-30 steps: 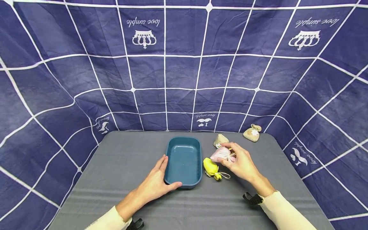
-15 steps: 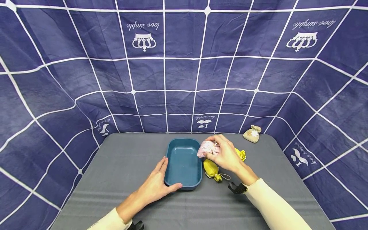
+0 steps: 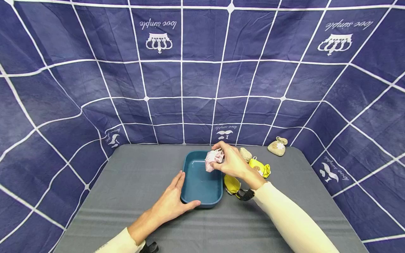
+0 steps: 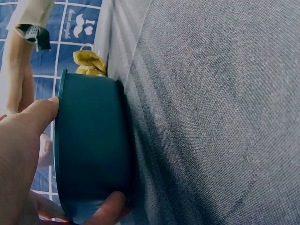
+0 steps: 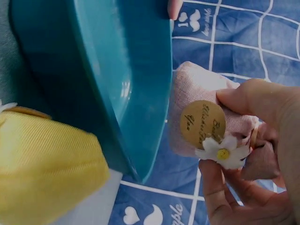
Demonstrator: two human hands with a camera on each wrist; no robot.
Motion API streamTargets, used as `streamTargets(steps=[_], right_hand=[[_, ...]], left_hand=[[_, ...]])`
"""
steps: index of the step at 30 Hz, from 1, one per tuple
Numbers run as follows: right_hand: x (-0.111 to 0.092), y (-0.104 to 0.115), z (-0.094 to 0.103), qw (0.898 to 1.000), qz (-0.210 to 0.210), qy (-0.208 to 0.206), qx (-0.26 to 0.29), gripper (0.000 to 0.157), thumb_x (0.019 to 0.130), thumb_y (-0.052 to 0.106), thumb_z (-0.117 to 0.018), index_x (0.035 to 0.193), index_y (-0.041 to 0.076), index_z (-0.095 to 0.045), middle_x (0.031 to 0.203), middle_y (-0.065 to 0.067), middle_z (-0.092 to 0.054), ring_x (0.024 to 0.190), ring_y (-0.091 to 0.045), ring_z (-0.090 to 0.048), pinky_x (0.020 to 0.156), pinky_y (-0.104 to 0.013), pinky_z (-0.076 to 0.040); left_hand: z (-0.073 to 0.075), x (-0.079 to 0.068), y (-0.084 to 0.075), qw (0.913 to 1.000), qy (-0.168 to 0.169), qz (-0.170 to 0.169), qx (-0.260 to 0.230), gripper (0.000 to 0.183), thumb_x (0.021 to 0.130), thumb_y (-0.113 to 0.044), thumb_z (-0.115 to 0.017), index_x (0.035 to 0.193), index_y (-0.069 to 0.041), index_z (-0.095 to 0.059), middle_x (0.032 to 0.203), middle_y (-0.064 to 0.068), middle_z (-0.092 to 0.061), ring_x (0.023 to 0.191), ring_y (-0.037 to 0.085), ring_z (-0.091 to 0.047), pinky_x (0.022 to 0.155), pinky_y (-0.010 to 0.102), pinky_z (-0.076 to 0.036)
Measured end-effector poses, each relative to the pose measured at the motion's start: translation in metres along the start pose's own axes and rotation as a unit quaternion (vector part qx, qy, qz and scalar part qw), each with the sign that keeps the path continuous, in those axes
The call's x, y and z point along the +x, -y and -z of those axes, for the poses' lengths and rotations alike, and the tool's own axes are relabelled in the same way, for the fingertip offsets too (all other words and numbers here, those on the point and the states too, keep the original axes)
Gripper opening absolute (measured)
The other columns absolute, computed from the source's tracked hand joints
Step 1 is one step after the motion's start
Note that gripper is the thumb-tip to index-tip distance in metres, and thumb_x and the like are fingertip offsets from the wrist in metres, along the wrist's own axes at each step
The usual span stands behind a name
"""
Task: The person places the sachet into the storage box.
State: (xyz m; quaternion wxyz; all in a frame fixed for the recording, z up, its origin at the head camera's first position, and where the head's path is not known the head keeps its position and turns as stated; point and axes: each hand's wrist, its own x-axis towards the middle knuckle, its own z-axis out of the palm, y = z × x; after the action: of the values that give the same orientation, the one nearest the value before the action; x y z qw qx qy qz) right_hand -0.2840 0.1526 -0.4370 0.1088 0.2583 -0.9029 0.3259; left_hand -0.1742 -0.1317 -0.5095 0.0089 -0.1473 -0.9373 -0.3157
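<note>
A pink cloth sachet [image 3: 213,160] with a round label and a white flower [image 5: 225,152] is pinched between the thumb and fingers of my right hand [image 3: 232,161]. It hangs over the far right part of a blue plastic box [image 3: 202,188], above its floor. My left hand [image 3: 171,202] holds the near left corner of that box, thumb on the near rim and fingers along the left side. In the left wrist view, the box's outer wall [image 4: 93,140] lies between thumb and fingertips. No contents show in the box.
Right of the box lie a yellow sachet [image 3: 232,184], partly under the right wrist, another yellow sachet [image 3: 257,166] and a beige sachet [image 3: 245,154]. A second beige sachet [image 3: 277,147] sits at the table's far right corner. Blue checked cloth [image 3: 202,80] stands behind the grey table [image 3: 142,168].
My right hand has carried the pink sachet leftward from beside the yellow and beige sachets to above the box. My left hand and the box have stayed in place.
</note>
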Motion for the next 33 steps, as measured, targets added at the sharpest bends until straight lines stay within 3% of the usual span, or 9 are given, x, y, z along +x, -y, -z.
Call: streamTargets(steps=[10,21,29,33], right_hand=[[0.031,0.003,-0.022,0.999,0.001,0.051,-0.009,0.048,0.085,0.023,-0.103,0.126,0.014,-0.079,0.111,-0.004,-0.086,0.092,-0.01,-0.074,0.085,-0.029,-0.063],[0.057,0.01,-0.045,0.995,0.004,0.095,-0.028,0.047,0.085,0.019,-0.1,0.128,0.009,-0.081,0.117,-0.006,-0.088,0.106,-0.022,-0.081,0.094,-0.036,-0.067],[0.067,0.014,-0.061,0.99,0.016,0.115,-0.081,0.048,0.082,0.013,-0.101,0.123,0.006,-0.078,0.114,-0.012,-0.086,0.107,-0.029,-0.082,0.096,-0.043,-0.068],[0.07,0.017,-0.068,0.988,0.02,0.131,-0.084,0.053,0.085,0.01,-0.102,0.131,0.002,-0.077,0.12,-0.018,-0.084,0.113,-0.033,-0.081,0.103,-0.045,-0.068]], left_hand=[[0.0,-0.002,-0.001,1.0,0.0,0.002,-0.007,0.129,0.09,-0.063,-0.097,0.177,0.011,-0.036,0.186,0.032,-0.036,0.168,0.05,-0.049,0.132,0.061,-0.05],[-0.001,-0.003,-0.001,1.0,0.002,0.004,-0.008,0.129,0.09,-0.065,-0.096,0.177,0.01,-0.037,0.187,0.03,-0.036,0.168,0.049,-0.05,0.132,0.061,-0.051],[-0.001,-0.002,-0.002,1.0,0.0,0.0,-0.007,0.13,0.089,-0.065,-0.097,0.176,0.011,-0.037,0.186,0.03,-0.037,0.167,0.049,-0.051,0.132,0.061,-0.051],[0.0,-0.001,-0.001,1.0,0.001,-0.002,-0.005,0.13,0.09,-0.066,-0.096,0.176,0.011,-0.037,0.186,0.031,-0.037,0.167,0.049,-0.051,0.131,0.061,-0.051]])
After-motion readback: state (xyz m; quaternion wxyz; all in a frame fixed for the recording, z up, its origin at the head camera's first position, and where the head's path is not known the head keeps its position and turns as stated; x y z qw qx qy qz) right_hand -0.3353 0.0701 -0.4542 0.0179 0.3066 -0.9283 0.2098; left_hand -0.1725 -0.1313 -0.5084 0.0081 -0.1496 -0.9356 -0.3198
